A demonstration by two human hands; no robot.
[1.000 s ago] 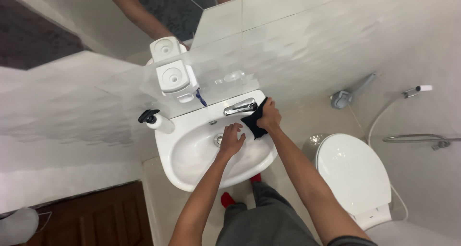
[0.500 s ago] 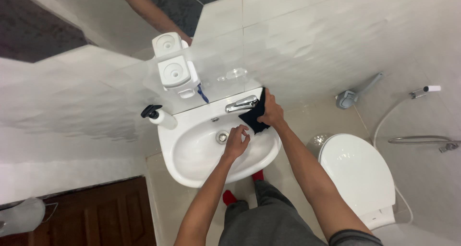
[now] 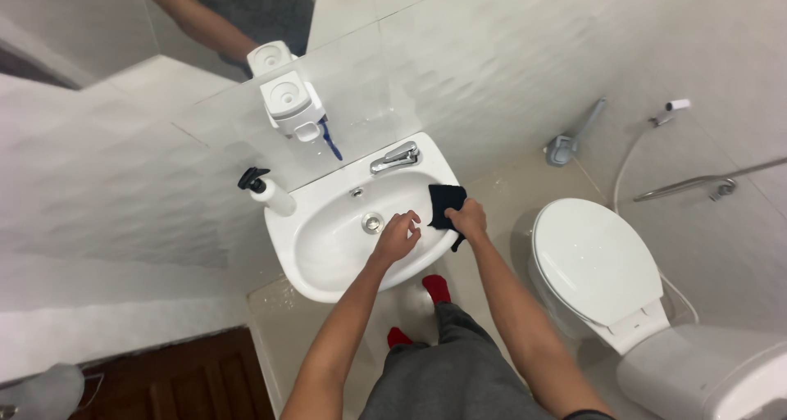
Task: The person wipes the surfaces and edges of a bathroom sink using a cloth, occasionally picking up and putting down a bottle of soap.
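Right hand (image 3: 469, 219) closed around the dark cloth (image 3: 446, 205), now pressed onto the right rim of the white sink (image 3: 311, 281); half a second ago held higher, against the chrome tap (image 3: 395, 158). Left hand (image 3: 396, 237) loosely curled, fingers half bent and holding nothing, resting inside the basin just right of the drain (image 3: 373, 221), much as before. Wiping evidently shifted from the tap down to the rim, with tap area judged finished and rim in progress.
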